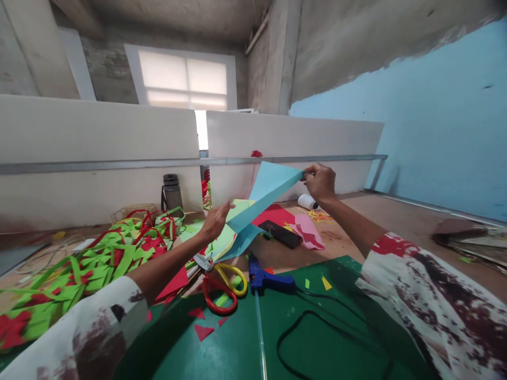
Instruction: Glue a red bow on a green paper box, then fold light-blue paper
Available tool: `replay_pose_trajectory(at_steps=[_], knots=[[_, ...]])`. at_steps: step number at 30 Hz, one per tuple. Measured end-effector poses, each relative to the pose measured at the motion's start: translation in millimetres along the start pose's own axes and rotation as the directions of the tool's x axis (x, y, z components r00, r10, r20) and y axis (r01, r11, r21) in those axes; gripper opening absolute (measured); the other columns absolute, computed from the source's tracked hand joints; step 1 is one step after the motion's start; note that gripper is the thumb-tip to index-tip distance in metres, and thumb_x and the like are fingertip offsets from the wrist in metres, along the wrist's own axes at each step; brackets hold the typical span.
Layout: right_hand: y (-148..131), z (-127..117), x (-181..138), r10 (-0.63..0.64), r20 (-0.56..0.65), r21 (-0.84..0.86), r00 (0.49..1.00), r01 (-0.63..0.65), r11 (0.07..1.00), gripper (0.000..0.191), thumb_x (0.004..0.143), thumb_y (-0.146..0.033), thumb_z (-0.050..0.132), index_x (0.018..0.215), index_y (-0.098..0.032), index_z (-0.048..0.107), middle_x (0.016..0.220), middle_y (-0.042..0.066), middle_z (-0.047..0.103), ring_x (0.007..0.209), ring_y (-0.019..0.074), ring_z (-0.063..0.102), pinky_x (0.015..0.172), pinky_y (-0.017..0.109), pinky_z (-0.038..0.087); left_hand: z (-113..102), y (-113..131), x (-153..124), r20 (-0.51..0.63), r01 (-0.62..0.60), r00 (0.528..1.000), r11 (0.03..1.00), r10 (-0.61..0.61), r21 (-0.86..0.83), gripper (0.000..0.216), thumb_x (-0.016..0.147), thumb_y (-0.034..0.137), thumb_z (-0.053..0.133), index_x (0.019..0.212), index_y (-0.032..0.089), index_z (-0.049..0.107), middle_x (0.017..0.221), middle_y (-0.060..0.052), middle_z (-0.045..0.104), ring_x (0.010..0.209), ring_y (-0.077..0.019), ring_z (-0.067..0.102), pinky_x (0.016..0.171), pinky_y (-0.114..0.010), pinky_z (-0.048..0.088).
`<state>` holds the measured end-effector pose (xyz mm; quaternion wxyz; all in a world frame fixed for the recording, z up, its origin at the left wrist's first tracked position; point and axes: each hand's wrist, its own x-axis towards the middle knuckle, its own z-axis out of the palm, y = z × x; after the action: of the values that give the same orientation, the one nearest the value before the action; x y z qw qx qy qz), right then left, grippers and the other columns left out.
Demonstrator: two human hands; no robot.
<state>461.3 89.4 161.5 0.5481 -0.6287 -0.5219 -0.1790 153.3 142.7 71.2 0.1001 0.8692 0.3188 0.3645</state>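
Note:
A sheet of light-blue paper [261, 203] is held up in the air, creased and slanting up to the right. My right hand [320, 182] pinches its upper right corner. At the lower left edge of the sheet, my left hand [216, 221] is closed on the paper, its fingertips partly hidden. More blue paper [245, 240] hangs or lies just below. Under my left hand lie yellow-and-red-handled scissors [224, 290], beside light-green paper [217, 244]. A blue glue gun [273, 278] with a clear glue stick rests on the green mat [222, 353].
Green and red felt-like strips [114, 253] are heaped at left. A dark bottle [171, 192] stands behind them. A black phone [280, 234] lies on red paper [275, 214], near pink paper [311, 232] and a white cylinder [307, 201]. The glue gun's cord [336, 319] loops across the mat.

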Motion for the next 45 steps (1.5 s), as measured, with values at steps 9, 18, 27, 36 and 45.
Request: replay_pose_trajectory(at_steps=[9, 18, 27, 36, 45], knots=[[-50, -50, -3, -0.021, -0.182, 0.217, 0.983, 0.061, 0.974, 0.013, 0.071, -0.008, 0.057, 0.064, -0.020, 0.058, 0.057, -0.001, 0.060, 0.054, 0.0174, 0.061, 0.052, 0.030, 0.049, -43, 28, -39, -0.103, -0.191, 0.975, 0.979, 0.198, 0.072, 0.027, 0.092, 0.031, 0.056, 0.113, 0.015, 0.057, 0.115, -0.008, 0.058, 0.099, -0.0218, 0.059, 0.085, -0.043, 0.050], [-99, -80, -21, -0.018, -0.199, 0.389, 0.980, 0.096, 0.916, 0.016, 0.073, -0.011, 0.060, 0.066, -0.023, 0.053, 0.060, 0.001, 0.059, 0.057, 0.0170, 0.062, 0.055, 0.032, 0.050, -83, 57, -70, -0.240, -0.248, 0.934, 0.964, 0.264, 0.096, 0.015, 0.088, 0.027, 0.060, 0.089, 0.014, 0.067, 0.100, -0.007, 0.068, 0.087, -0.0186, 0.066, 0.079, -0.032, 0.053], [-130, -37, -82, -0.053, 0.068, 0.507, 0.996, 0.011, 0.862, 0.010, 0.074, -0.009, 0.055, 0.071, -0.018, 0.055, 0.062, 0.000, 0.062, 0.058, 0.0142, 0.063, 0.054, 0.027, 0.051, -138, 72, -147, -0.346, -0.306, 0.855, 0.915, 0.385, 0.261, 0.017, 0.084, 0.030, 0.056, 0.084, 0.017, 0.066, 0.101, -0.008, 0.069, 0.089, -0.0197, 0.067, 0.079, -0.030, 0.053], [-148, 37, -197, -0.293, 0.484, 0.474, 0.824, 0.035, 0.880, 0.014, 0.088, -0.027, 0.059, 0.086, -0.014, 0.062, 0.086, 0.001, 0.065, 0.075, 0.0133, 0.063, 0.069, 0.032, 0.053, -150, 48, -260, -0.062, -0.442, 0.799, 0.654, 0.599, 0.614, 0.022, 0.090, 0.016, 0.044, 0.109, 0.017, 0.057, 0.104, -0.013, 0.068, 0.098, -0.0244, 0.062, 0.088, -0.040, 0.050], [-129, 51, -246, -0.436, 0.620, 0.366, 0.653, 0.251, 0.896, 0.029, 0.080, -0.004, 0.050, 0.104, -0.019, 0.061, 0.111, 0.011, 0.065, 0.102, 0.0228, 0.061, 0.088, 0.039, 0.048, -103, 36, -287, 0.073, -0.443, 0.865, 0.686, 0.496, 0.577, 0.017, 0.090, 0.010, 0.043, 0.097, 0.015, 0.058, 0.083, -0.008, 0.069, 0.073, -0.0212, 0.063, 0.072, -0.038, 0.052]])
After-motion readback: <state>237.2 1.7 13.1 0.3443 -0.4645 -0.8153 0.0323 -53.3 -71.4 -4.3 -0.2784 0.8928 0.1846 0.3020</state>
